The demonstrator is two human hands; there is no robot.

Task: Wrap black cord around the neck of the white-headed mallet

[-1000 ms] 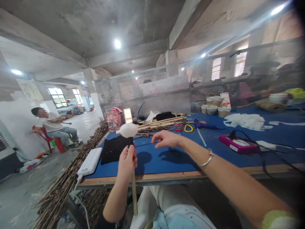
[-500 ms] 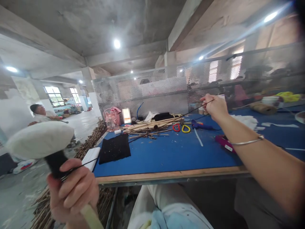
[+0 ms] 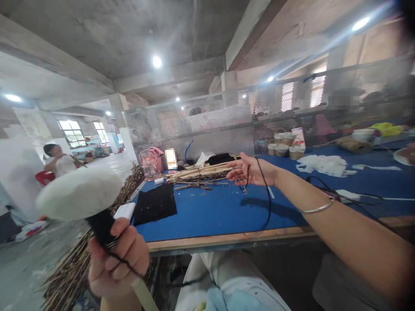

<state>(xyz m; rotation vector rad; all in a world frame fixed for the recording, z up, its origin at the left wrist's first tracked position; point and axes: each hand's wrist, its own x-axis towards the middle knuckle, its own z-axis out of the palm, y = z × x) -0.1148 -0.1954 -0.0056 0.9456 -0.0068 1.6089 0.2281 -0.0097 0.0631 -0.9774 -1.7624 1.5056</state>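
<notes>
My left hand is closed round a stick close to the camera at the lower left. The stick carries a white fluffy pad on a black collar. A thin black thread runs from that collar to my right hand, which hangs over the blue table with the thread looped across its fingers. The right fingers are partly spread, with the thread caught between them. A metal bangle sits on my right wrist.
On the table lie a black cloth, a bundle of sticks, white stuffing, small baskets and a white power bank. A mesh screen backs the table. Twigs are heaped on the floor at left, where a person sits.
My right hand has dropped from high at the right back toward the table's middle, and the thread now hangs slack. My left hand with the padded stick has shifted slightly right.
</notes>
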